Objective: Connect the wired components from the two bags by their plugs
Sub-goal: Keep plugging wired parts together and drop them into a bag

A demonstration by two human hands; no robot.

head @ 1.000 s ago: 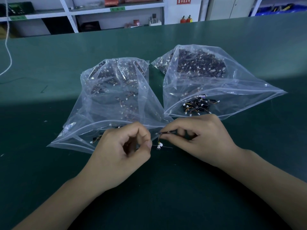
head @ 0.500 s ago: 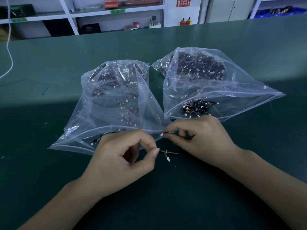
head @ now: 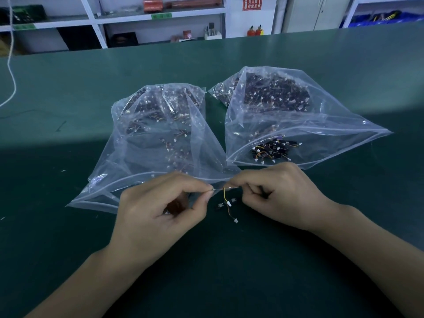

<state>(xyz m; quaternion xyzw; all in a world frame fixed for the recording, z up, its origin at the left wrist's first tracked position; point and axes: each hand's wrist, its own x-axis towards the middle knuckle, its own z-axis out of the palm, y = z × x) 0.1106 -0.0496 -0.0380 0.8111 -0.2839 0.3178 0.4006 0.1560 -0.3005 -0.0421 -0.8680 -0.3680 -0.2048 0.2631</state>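
Pinching one small wired component apiece: left hand, right hand, plugs meeting between them just near of the left bag; right bag far right. Risk: tiny plugs misaligning, slipping; dangling yellow lead snagging.

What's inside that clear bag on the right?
The right bag holds many small dark components with thin wires and white plugs: a big heap at the back, a smaller cluster near its open mouth. Pieces buried under the heap cannot be seen.
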